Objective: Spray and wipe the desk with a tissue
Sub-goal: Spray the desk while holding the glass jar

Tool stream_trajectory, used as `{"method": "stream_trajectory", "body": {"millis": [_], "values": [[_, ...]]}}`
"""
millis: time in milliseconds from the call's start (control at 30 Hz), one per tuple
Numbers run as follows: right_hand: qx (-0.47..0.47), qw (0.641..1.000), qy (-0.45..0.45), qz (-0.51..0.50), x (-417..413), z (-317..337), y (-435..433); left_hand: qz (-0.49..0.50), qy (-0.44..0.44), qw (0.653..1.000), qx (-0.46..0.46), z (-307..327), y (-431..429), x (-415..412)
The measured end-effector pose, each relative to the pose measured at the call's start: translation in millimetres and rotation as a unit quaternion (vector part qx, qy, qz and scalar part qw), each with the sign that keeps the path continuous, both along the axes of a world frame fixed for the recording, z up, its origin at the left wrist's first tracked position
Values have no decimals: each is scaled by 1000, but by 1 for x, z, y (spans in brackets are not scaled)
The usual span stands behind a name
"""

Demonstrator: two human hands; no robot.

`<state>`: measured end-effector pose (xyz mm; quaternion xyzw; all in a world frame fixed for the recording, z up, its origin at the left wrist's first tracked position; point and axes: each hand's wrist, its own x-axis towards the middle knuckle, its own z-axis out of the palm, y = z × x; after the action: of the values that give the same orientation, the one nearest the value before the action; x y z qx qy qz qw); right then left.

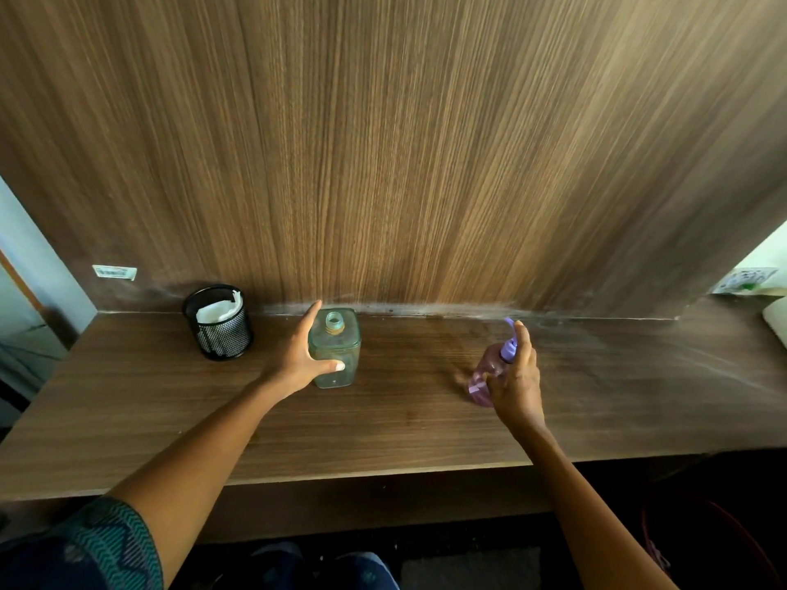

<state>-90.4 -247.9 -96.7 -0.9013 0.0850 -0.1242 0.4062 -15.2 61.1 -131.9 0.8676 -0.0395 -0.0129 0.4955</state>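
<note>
My right hand [517,383] grips a purple spray bottle [489,368], forefinger on its nozzle, held a little above the right half of the wooden desk [404,427]. My left hand [298,355] wraps around a clear greenish square bottle [338,347] with an open neck, standing upright near the desk's back edge. A white tissue [217,310] is tucked inside a black mesh cup [219,323] at the back left, apart from both hands.
A wood-grain back panel [426,142] rises straight from the desk's rear edge, with a small label [114,272] on it. White items [749,283] lie at the far right. The desk's front edge runs across below my forearms.
</note>
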Motion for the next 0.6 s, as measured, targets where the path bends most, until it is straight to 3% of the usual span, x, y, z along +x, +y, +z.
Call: {"method": "stream_trajectory", "body": {"millis": [333, 600], "values": [[28, 999, 14, -9, 3, 0, -1, 4, 1, 1000, 7, -3, 2, 1], [-9, 1000, 15, -18, -1, 1, 4, 5, -7, 1000, 14, -3, 1, 2]]}}
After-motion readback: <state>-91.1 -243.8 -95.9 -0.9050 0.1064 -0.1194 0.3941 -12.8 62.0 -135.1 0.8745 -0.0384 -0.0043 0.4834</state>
